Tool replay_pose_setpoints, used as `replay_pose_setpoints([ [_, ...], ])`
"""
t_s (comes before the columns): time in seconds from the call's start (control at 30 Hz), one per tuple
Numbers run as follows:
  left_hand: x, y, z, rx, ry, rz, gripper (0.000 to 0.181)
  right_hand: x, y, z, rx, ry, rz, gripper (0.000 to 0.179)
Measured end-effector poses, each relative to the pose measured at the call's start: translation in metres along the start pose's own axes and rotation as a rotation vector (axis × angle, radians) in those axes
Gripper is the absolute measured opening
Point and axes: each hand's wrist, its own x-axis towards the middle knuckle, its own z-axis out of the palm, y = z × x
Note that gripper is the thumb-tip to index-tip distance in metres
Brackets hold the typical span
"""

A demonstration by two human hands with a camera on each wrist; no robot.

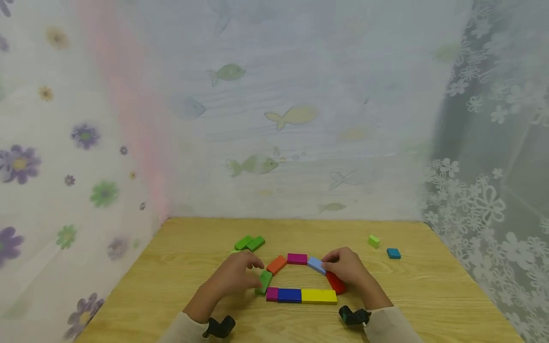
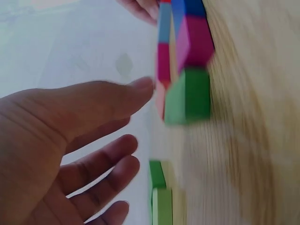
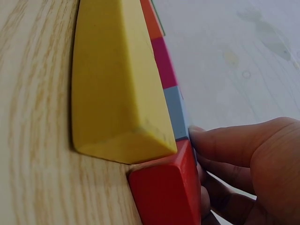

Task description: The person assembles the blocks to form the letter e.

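Note:
Colored blocks form a closed outline on the table. Its front row holds a short magenta block (image 1: 272,294), a dark blue block (image 1: 289,296) and a long yellow block (image 1: 319,296). A green block (image 1: 265,282) and an orange block (image 1: 277,265) slant up the left side to a magenta block (image 1: 297,258) at the back. My left hand (image 1: 238,272) is beside the green block, fingers spread and holding nothing. On the right, my right hand (image 1: 345,266) touches the outer side of the light blue block (image 1: 317,265) with its thumb, its other fingers alongside the red block (image 1: 336,283).
Several green blocks (image 1: 250,243) lie together behind my left hand. A small lime block (image 1: 374,241) and a blue block (image 1: 393,253) sit at the back right. Beyond the wooden table (image 1: 193,233) hangs a pale sheet (image 1: 300,190) with fish drawings.

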Motion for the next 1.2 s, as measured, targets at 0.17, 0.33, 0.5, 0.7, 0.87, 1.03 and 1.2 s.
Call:
replay_pose_setpoints([
  [0.17, 0.004, -0.021, -0.009, 0.08, 0.082, -0.001, 0.03, -0.001, -0.002, 0.003, -0.016, 0.01, -0.01, 0.012],
  [0.33, 0.012, -0.039, -0.015, 0.224, 0.167, -0.045, 0.029, 0.001, -0.001, 0.004, -0.001, 0.009, -0.019, 0.013],
  [0.5, 0.02, -0.054, -0.021, 0.303, 0.225, -0.125, 0.041, 0.002, 0.001, 0.005, 0.007, 0.004, -0.011, 0.012],
  [0.7, 0.035, -0.065, -0.028, 0.282, 0.213, -0.197, 0.046, 0.003, 0.001, 0.005, 0.005, 0.004, 0.016, 0.012],
  [0.87, 0.049, -0.072, -0.027, 0.214, 0.211, -0.219, 0.043, 0.004, 0.002, 0.005, -0.001, 0.007, 0.013, 0.012],
  [1.03, 0.056, -0.077, -0.024, 0.144, 0.217, -0.259, 0.042, 0.005, 0.003, 0.006, 0.006, 0.008, 0.01, 0.011],
  [1.2, 0.059, -0.077, -0.024, 0.107, 0.227, -0.285, 0.039, 0.003, 0.001, 0.005, 0.004, 0.013, -0.003, 0.01],
])
